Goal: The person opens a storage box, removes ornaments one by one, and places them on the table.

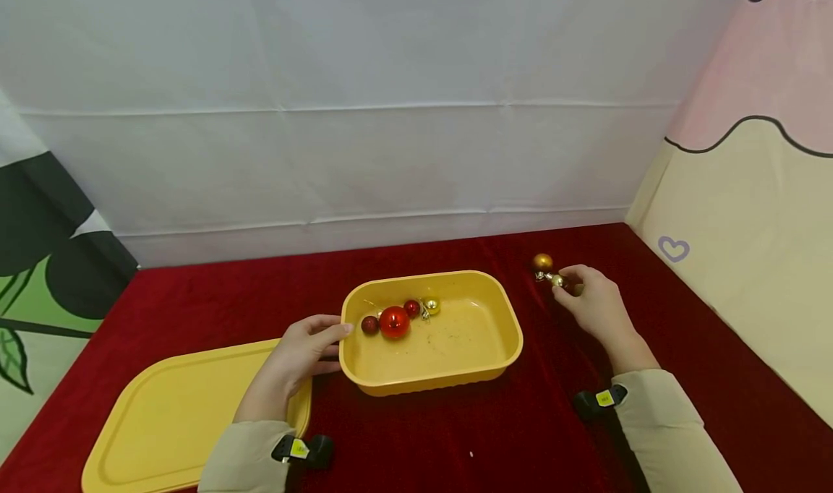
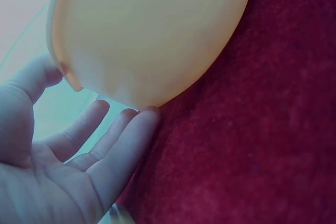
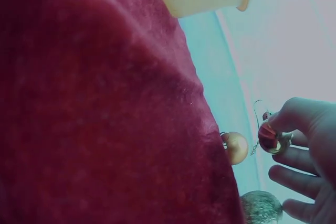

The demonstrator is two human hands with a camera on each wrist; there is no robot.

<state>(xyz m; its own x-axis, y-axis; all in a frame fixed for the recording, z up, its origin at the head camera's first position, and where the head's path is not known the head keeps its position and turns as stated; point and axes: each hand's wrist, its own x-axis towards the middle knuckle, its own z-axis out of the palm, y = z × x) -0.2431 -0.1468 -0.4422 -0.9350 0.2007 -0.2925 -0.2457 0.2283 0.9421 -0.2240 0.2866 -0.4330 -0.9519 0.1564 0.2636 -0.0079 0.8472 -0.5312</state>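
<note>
A yellow plastic box point(image 1: 429, 283) stands on the red cloth. My left hand point(image 1: 304, 352) grips its left end, thumb over the rim and fingertips against the outer wall point(image 2: 152, 51). Inside, toward the left, lie a large shiny red bauble point(image 1: 394, 322), two smaller dark red baubles point(image 1: 369, 325) and a small gold bauble point(image 1: 431, 305). To the right of the box, my right hand point(image 1: 595, 305) pinches a small shiny gold bauble point(image 3: 270, 139) between thumb and forefinger. An orange-gold bauble point(image 1: 543, 262) lies just beyond. A glittery bauble point(image 3: 261, 206) sits by the lower fingertips in the right wrist view.
A flat yellow lid point(image 1: 189, 406) lies at the left, partly under the left forearm. White fabric point(image 1: 390, 168) hangs behind the table, with printed cloth point(image 1: 748, 247) along the right side. A tiny white speck point(image 1: 471, 454) is on the cloth in front.
</note>
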